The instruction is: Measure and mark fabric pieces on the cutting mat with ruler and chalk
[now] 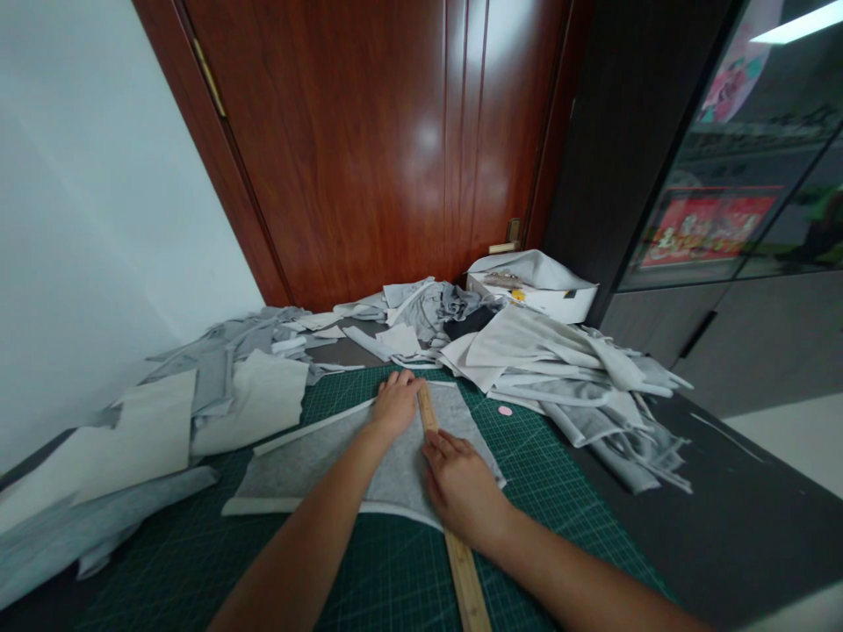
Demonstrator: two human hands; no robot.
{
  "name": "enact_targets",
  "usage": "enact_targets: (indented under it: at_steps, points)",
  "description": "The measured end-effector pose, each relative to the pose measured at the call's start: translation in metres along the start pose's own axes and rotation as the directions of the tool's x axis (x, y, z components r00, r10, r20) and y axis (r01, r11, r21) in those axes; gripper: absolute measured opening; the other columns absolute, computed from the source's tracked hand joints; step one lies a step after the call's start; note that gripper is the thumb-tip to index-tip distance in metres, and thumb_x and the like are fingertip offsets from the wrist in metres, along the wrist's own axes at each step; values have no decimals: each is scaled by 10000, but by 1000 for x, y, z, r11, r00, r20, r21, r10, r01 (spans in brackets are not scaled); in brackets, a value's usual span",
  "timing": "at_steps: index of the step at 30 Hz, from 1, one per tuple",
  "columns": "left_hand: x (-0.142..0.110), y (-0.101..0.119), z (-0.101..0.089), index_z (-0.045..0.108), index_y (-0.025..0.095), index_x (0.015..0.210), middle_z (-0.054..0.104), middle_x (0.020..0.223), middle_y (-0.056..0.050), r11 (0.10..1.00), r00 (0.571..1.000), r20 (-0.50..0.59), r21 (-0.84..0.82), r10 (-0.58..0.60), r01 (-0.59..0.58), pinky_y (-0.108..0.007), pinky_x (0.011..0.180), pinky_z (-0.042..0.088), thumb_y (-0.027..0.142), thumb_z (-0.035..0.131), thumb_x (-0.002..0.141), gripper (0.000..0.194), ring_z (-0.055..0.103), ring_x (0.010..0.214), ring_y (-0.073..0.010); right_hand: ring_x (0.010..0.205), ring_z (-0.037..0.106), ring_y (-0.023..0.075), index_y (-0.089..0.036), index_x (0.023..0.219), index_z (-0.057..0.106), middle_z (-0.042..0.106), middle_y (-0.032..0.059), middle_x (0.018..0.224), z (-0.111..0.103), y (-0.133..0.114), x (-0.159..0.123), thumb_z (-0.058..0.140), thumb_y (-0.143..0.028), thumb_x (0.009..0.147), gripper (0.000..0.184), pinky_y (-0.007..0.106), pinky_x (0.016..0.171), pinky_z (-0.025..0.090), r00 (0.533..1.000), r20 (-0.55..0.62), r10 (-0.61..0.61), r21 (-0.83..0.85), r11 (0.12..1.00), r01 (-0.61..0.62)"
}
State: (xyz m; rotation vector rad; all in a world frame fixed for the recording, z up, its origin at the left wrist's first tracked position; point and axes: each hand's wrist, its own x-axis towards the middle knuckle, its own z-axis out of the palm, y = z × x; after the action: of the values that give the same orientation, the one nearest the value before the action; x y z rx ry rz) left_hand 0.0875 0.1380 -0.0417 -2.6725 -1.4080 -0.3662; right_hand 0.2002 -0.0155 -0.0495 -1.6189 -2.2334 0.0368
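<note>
A grey piece of fabric (316, 461) lies flat on a green cutting mat (395, 570), on top of a white layer. A wooden ruler (466, 579) runs across the fabric from near to far. My left hand (395, 404) rests flat on the far end of the ruler and the fabric, fingers together and stretched out. My right hand (461, 487) lies on the ruler nearer to me, fingers extended along its edge, pressing it down. Neither hand grips anything.
Heaps of grey and white fabric scraps (580, 377) lie at the right and back of the table, more pieces (217, 377) at the left. A white box (546, 294) stands by a brown wooden door (395, 132). A small pink disc (505, 410) lies on the mat.
</note>
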Motion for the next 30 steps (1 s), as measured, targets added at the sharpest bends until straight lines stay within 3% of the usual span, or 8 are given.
enact_targets:
  at_steps: [6,16,25,30]
  points:
    - [-1,1,-1,504,232,1263,525,1218,-81,1000,999,-27,-6,-19,19,-398,914,399,104,343,895,421,434,1121,-243,1235,479,279,-72,1201,603,526,152,1356,-1,2,6,424,-158,881,377,383,1035,381,1000,13,4,-28,1000,-4]
    - [0,1,-1,566,322,1232,522,1214,-27,995,996,-17,-44,89,-90,-379,947,374,176,420,889,401,436,1113,-221,1248,455,290,-64,1231,576,502,173,1372,-1,-1,5,434,-180,883,393,407,1033,367,999,37,5,-48,999,-3]
    - [1,3,1,551,261,1232,536,1209,-57,998,998,-25,3,63,-63,-380,909,377,204,400,906,363,429,1116,-246,1242,456,311,-48,1227,579,486,191,1382,-2,-3,5,430,-179,874,405,429,998,389,999,45,4,-81,997,-1]
    - [5,-3,7,558,224,1221,529,1224,-67,999,999,-37,-15,30,-31,-369,934,376,195,401,901,358,453,1099,-235,1210,487,285,-84,1174,615,529,155,1349,-4,-1,6,427,-175,883,358,399,1010,373,1000,20,6,-57,998,-5]
